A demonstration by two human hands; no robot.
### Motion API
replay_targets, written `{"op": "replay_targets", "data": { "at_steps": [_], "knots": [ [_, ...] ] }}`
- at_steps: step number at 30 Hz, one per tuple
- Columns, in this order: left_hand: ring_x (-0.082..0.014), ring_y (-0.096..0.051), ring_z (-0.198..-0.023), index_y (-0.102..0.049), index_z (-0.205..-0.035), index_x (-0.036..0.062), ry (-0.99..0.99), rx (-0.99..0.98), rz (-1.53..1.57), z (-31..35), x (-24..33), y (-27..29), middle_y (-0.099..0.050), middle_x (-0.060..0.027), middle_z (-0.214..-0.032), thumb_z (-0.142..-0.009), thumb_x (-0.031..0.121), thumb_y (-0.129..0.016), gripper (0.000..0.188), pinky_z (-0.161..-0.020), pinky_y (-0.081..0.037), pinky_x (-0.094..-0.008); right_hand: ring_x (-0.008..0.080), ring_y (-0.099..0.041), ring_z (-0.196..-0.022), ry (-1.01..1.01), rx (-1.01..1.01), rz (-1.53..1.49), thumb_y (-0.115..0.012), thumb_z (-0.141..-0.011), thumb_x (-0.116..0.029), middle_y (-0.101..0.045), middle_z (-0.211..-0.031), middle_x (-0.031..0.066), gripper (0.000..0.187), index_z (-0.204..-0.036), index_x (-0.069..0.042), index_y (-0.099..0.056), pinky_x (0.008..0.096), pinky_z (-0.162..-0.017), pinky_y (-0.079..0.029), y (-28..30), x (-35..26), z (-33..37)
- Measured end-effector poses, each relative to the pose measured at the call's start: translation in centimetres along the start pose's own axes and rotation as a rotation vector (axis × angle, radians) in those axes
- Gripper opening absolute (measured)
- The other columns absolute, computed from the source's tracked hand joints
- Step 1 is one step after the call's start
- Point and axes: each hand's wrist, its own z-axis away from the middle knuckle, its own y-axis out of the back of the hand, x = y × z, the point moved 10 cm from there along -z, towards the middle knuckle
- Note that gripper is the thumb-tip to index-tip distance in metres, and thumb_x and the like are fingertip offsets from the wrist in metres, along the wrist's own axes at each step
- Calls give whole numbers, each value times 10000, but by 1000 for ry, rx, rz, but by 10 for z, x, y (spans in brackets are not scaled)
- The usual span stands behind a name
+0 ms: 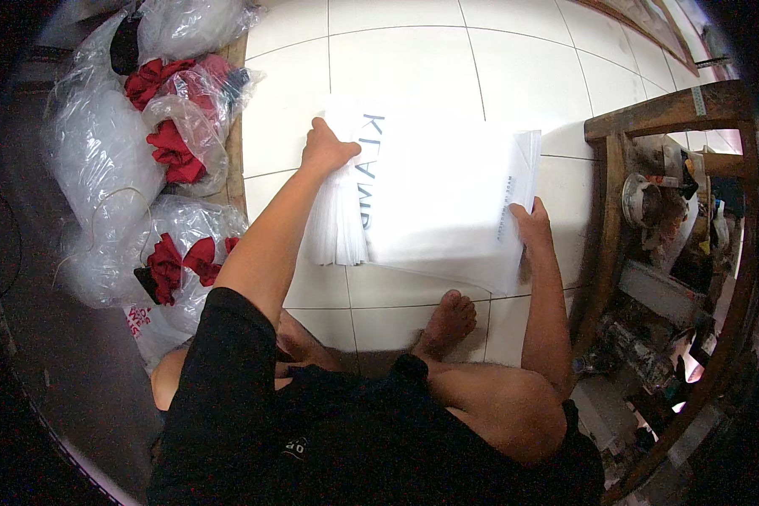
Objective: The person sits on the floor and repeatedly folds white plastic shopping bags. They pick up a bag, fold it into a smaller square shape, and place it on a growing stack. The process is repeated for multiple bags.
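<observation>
Held out above the floor in front of me is a stack of thin white plastic bags [447,194] with dark printing near both ends. My left hand [327,152] is closed on the stack's left end, where many loose edges fan downward. At the opposite end, my right hand [532,226] pinches the edge, its thumb on top and its fingers mostly hidden beneath. Glare washes out the upper part of the bags, so their far edge is hard to make out.
Big clear plastic bags [105,143] with red cloth pieces [175,152] lie to my left. A wooden frame shelf [607,228] crammed with odds and ends stands at right. White tiles [396,63] cover the floor, where my bare foot [449,325] rests.
</observation>
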Motion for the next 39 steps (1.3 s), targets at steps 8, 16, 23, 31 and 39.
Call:
{"op": "replay_targets", "data": {
  "at_steps": [8, 16, 23, 31, 39],
  "knots": [
    [-384, -629, -1065, -311, -1349, -117, -124, 161, 36, -11, -9, 3, -561, -338, -1211, -677, 302, -746, 903, -891, -532, -413, 251, -658, -904, -2, 56, -183, -637, -798, -149, -660, -1046, 175, 464, -1207, 46, -537, 392, -793, -537, 2, 8, 2],
    [-402, -583, -1130, -282, -1351, -127, -4, -17, -38, -16, -21, -5, -503, -331, -1256, -678, 366, -718, 942, -949, -503, -421, 268, -665, -912, 100, -33, -161, -638, -813, -148, -672, -1042, 170, 450, -1213, 37, -547, 391, -828, -529, -1, 13, -1],
    [-346, -647, -1006, -324, -1282, -119, -96, -93, 222, -15, -11, -11, -577, -297, -1172, -694, 236, -727, 796, -846, -548, -368, 284, -667, -959, 100, 44, 174, -669, -800, -209, -664, -1086, 203, 473, -1185, 45, -563, 405, -855, -524, 6, 26, -7],
    [-272, -644, -916, -411, -1261, -107, -130, -113, 402, -13, -21, -10, -599, -200, -1087, -729, 100, -669, 627, -785, -559, -363, 304, -661, -967, 2, -53, 32, -674, -828, -230, -649, -1108, 210, 470, -1201, 33, -559, 413, -855, -525, -9, -2, 16],
    [-269, -673, -819, -557, -1108, -99, -110, -319, 592, -12, -37, -23, -657, -185, -964, -733, 59, -653, 418, -710, -573, -379, 325, -668, -924, 64, 12, 77, -638, -825, -188, -668, -1073, 193, 423, -1178, 30, -555, 413, -837, -529, -2, -5, 20]
  ]
}}
